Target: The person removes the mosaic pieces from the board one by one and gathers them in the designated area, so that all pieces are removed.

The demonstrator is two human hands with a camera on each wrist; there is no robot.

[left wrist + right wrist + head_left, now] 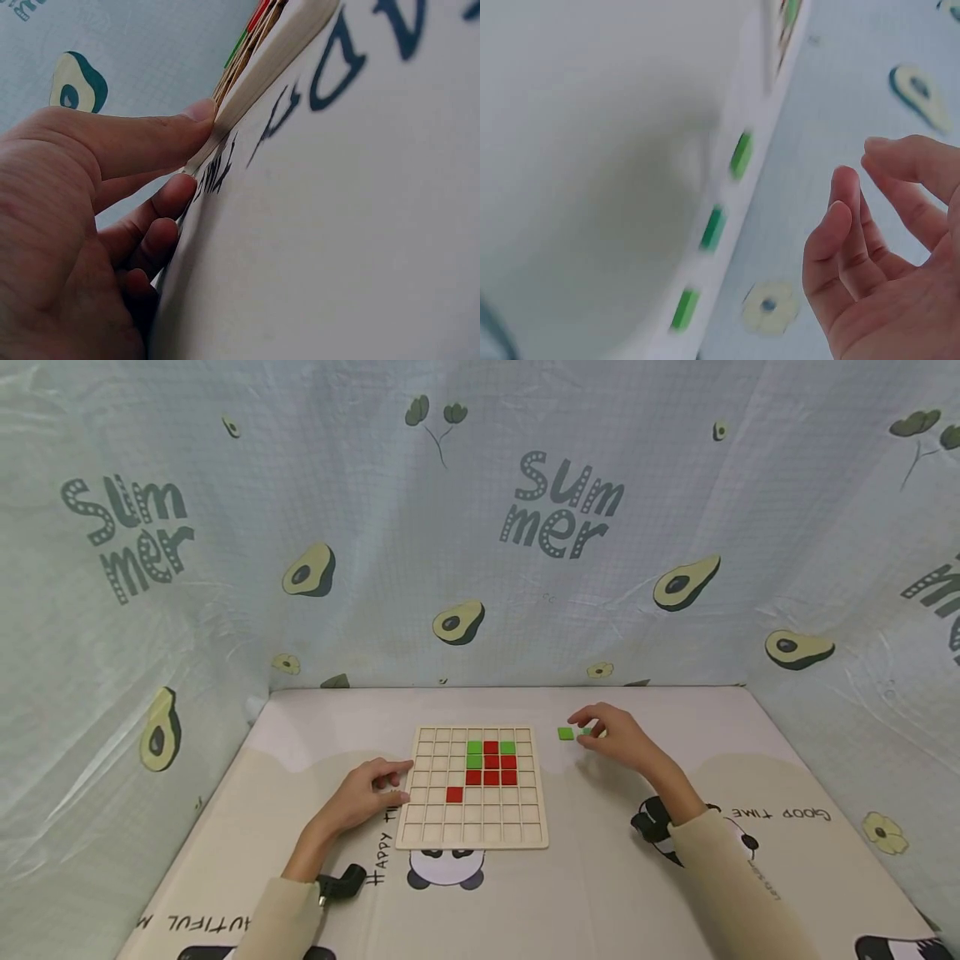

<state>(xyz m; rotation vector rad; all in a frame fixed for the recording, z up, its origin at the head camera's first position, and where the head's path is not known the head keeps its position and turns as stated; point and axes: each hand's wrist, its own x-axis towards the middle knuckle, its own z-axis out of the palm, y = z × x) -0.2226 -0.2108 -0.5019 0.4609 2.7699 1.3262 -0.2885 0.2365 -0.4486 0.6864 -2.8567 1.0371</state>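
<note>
The gridded board (472, 837) lies on the worktop (570, 893), red and green tiles (491, 777) filling some cells. At its nine o'clock my left hand (360, 793) touches the edge, thumb and forefinger extended. Around two o'clock my right hand (618, 739) hovers, fingers loosely parted, near loose green tiles (566, 734); seemingly three, though blurred.
</note>
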